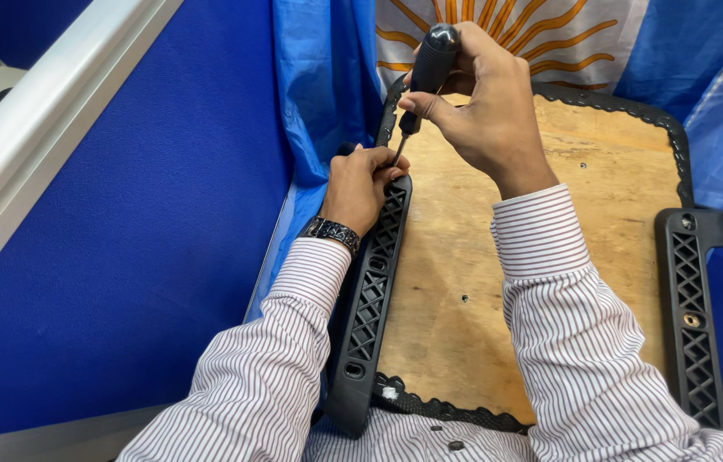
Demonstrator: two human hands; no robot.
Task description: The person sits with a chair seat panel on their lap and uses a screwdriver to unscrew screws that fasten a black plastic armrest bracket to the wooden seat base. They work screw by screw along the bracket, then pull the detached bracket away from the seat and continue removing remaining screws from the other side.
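Right hand [485, 107] closed around black-handled screwdriver [425, 73], tip angled down just beside left fingers. Left hand [360, 184] clamped on black lattice plastic bracket [370, 299], steadying it against bare plywood seat board [541, 248] underneath.

Right hand [489, 103] grips screwdriver [426, 73] upright; left hand [360, 184] steadies tip on black plastic bracket [370, 299] beside plywood panel [541, 257].

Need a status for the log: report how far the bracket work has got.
Done: right bracket lies on the plywood panel, a fastener showing mid-length. In hand: right hand holds the screwdriver on the left bracket's top end; left hand steadies it. Left: that bracket's lower holes look empty.
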